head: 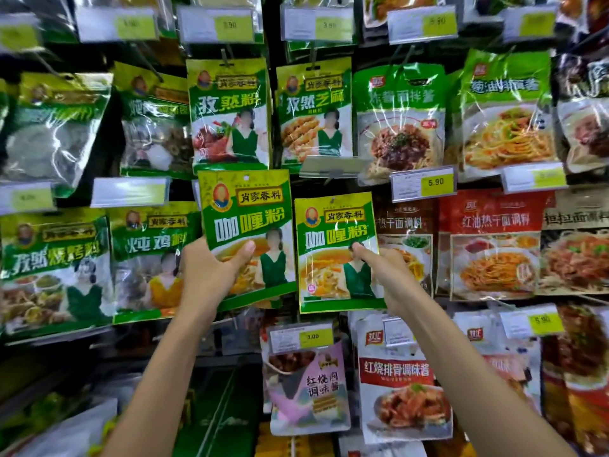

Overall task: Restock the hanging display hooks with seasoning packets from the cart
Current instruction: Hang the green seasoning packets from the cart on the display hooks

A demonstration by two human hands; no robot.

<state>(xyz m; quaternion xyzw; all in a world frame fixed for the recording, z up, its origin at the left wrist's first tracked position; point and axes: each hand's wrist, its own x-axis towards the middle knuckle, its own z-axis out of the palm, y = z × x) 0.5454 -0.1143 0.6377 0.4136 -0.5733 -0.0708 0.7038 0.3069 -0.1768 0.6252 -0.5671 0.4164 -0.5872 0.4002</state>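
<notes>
Left hand (pixel 211 272): only the thumb shows on the left curry packet (pixel 247 225); the fingers are behind it.
Right hand (pixel 384 268): fingers hidden behind the right curry packet (pixel 333 255).
Right curry packet's top: on a peg or not, can't tell.
Forearms: cut off at 7 and 5 o'clock.
Price tags (pixel 118 24), 11 o'clock: smeared, unreadable.
Blurred packets (pixel 49 133), 9 o'clock: lettering illegible.
Pale bag (pixel 66 430), 7 o'clock: out of focus, contents unclear.
Edge packets (pixel 586 117), 3 o'clock: cropped by the frame.

The green-and-yellow curry powder packets (pixel 245 232) are glossy plastic film, crinkled and catching glare. The yellow-and-white price tags (pixel 422 186) sit in clear, shiny plastic holders.
</notes>
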